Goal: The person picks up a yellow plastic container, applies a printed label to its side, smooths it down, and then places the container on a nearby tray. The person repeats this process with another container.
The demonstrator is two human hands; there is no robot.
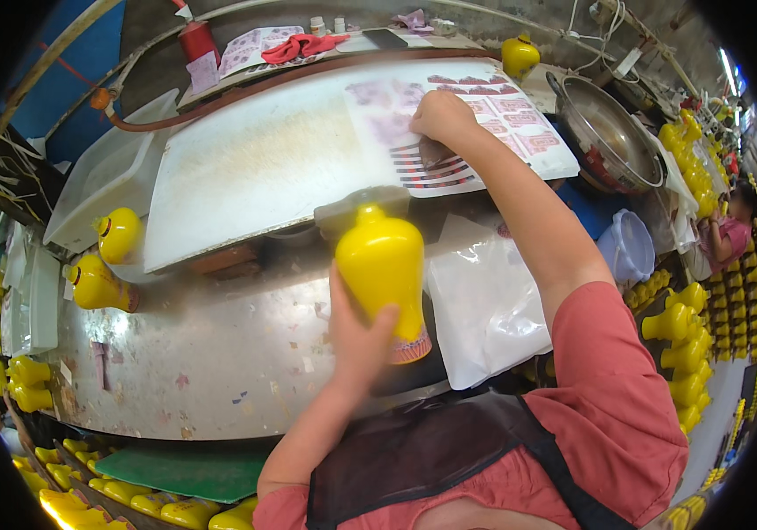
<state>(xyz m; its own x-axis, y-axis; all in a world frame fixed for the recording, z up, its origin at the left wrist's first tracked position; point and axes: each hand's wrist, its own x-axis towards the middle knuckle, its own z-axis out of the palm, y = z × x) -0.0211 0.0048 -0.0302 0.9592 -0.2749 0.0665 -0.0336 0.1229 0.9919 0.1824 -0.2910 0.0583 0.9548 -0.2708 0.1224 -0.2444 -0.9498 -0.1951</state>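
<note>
My left hand (356, 340) grips a yellow vase (383, 265) upright above the metal worktable (202, 344); a red patterned band shows at the vase's base. My right hand (440, 117) reaches forward and presses its fingers on a sheet of printed decals (519, 132) that lies on a tilted white board (263, 159). A striped red and dark decal (436, 172) lies just below the right hand, at the sheet's near edge.
Two yellow vases (105, 261) lie at the table's left. A white plastic sheet (484, 305) lies by my right arm. A metal basin (608, 132) and a plastic tub (630, 247) sit right. Several yellow vases (683, 340) crowd the right and lower left. Another person (731, 234) sits far right.
</note>
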